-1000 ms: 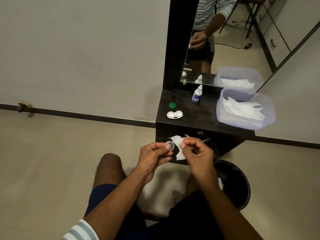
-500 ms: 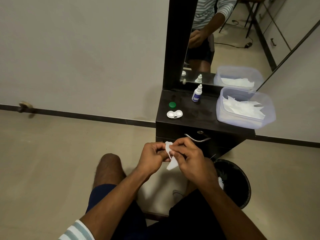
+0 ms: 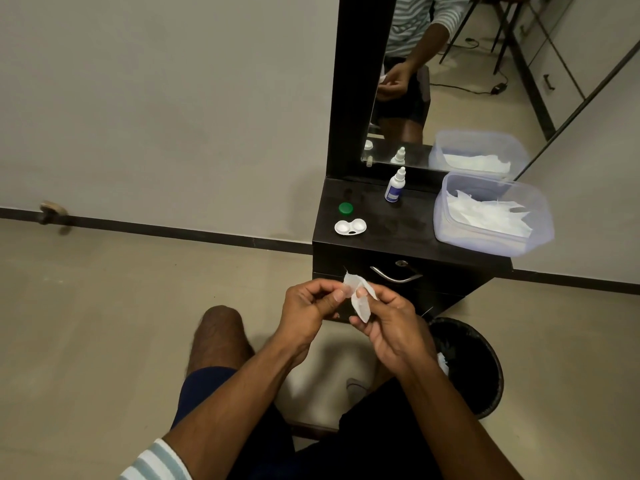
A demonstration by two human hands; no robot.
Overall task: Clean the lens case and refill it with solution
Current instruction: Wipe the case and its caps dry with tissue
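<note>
While a tissue is pinched between both hands in front of the dark surface, the small part being wiped, presumably a white cap, is hidden by the paper and cannot be made out. The left hand is closed in a fingertip grip on the tissue's upper fold and whatever lies behind it; the right hand is closed on the lower fold, thumb pressed on top.

The case lies open near the front left corner of the surface, both wells uncovered, with a green cap just behind it toward the left edge. The bottle stands upright near the back edge, capped, and the tub of tissues fills the right side, overhanging the front right corner.

Several risks can be judged from this. The wiping is done over bare floor and beside the bin, so a loosened pinch would let the hidden part drop onto the floor or into the bin, and it would be dirtied again. Lint from the thin tissue may be left on the wiped part if it is rubbed hard or the paper tears. The uncovered wells can gather dust while left open. A dark speck is seen on the case's near rim; what it is cannot be told. A careless reach for the bottle could knock the case off the front edge.
</note>
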